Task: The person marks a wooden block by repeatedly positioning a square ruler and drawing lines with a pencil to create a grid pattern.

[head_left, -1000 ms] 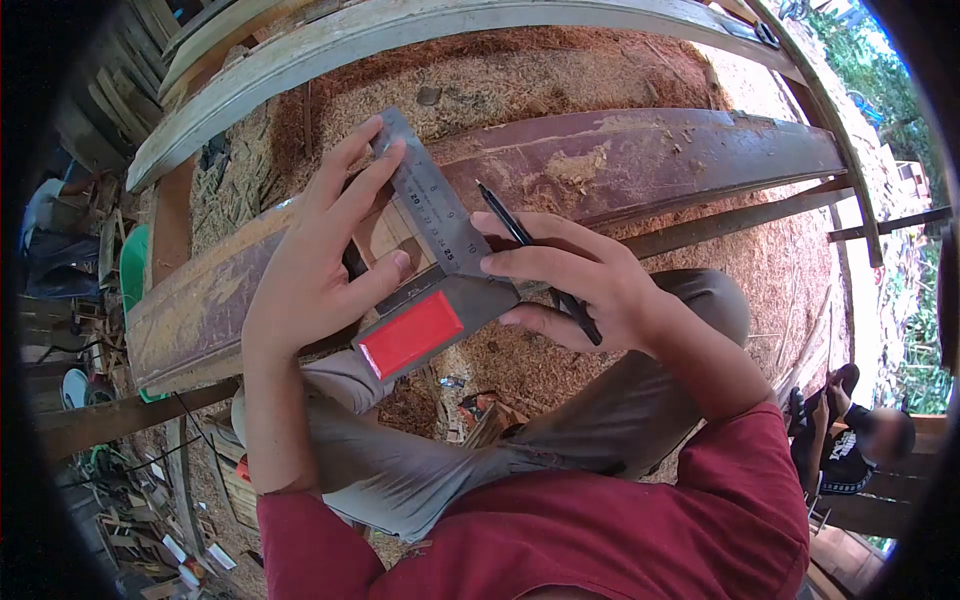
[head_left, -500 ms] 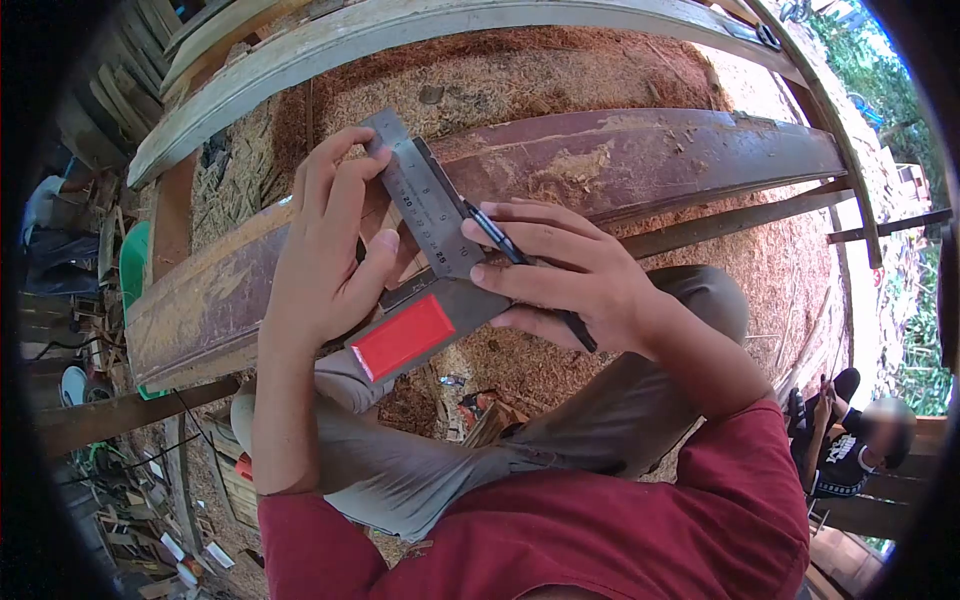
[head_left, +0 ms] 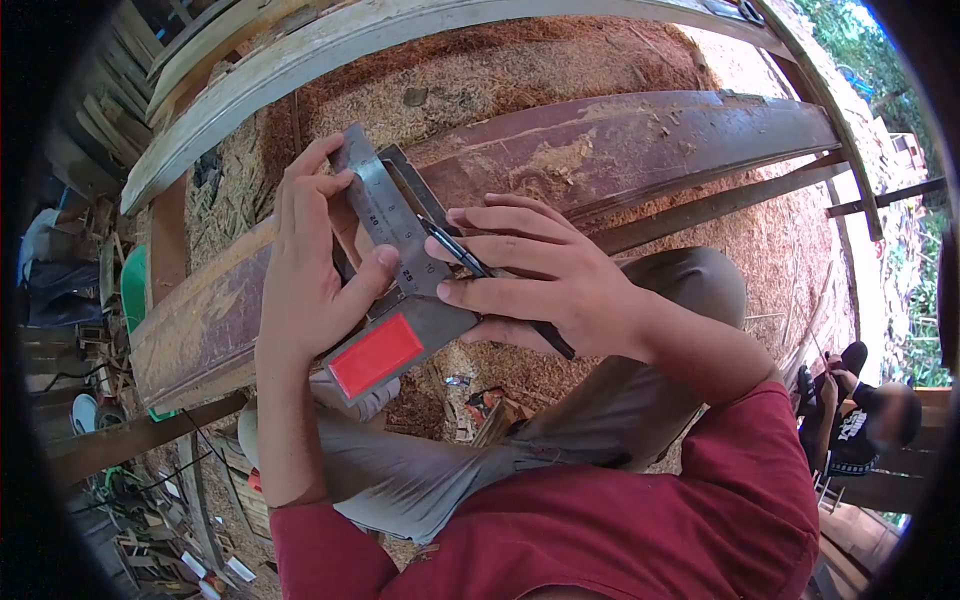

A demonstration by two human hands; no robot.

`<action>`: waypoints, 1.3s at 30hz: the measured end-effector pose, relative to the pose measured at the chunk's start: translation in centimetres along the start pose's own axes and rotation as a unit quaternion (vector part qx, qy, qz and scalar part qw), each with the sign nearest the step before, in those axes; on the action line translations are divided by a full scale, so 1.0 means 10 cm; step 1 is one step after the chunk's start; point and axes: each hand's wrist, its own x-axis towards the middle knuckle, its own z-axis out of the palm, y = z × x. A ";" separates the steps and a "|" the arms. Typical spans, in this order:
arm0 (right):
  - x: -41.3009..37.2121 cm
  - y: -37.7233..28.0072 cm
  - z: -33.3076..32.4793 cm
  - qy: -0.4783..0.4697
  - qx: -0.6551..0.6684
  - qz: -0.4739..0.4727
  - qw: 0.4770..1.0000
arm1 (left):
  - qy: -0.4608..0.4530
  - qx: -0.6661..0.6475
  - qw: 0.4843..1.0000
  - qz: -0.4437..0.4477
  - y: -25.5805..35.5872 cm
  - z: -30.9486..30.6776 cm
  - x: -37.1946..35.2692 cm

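Observation:
My left hand [head_left: 308, 262] grips a try square, fingers over the far end of its metal ruler blade [head_left: 385, 208] and thumb near the stock. The square's dark stock carries a red label [head_left: 375, 355]. Under the blade, a pale wooden piece with a dark edge shows in part; the square and my fingers hide most of it. My right hand [head_left: 560, 275] is closed around a dark pen [head_left: 458, 250], its tip by the blade's right edge. Fingers of that hand also touch the square near its corner.
Behind the square lies a long, dark red-brown board [head_left: 640, 150] dusted with sawdust. A pale beam [head_left: 330, 50] crosses farther back. Wood shavings cover the ground [head_left: 480, 95]. Another person [head_left: 860, 420] sits at the right, and scrap wood lies at the lower left.
Both hands, the try square and the pen have shifted slightly left in view, and the square has turned a little. Both holds stay the same.

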 end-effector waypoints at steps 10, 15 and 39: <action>-0.05 0.02 0.01 -0.001 0.011 0.007 1.000 | -0.016 0.062 0.997 -0.049 0.09 -0.04 -0.01; -0.05 0.02 0.02 0.002 0.026 0.017 1.000 | -0.012 0.075 0.996 -0.052 -0.02 -0.01 -0.07; -0.06 0.01 0.08 0.054 0.130 0.049 0.989 | -0.026 0.055 0.998 -0.035 -0.03 -0.05 -0.02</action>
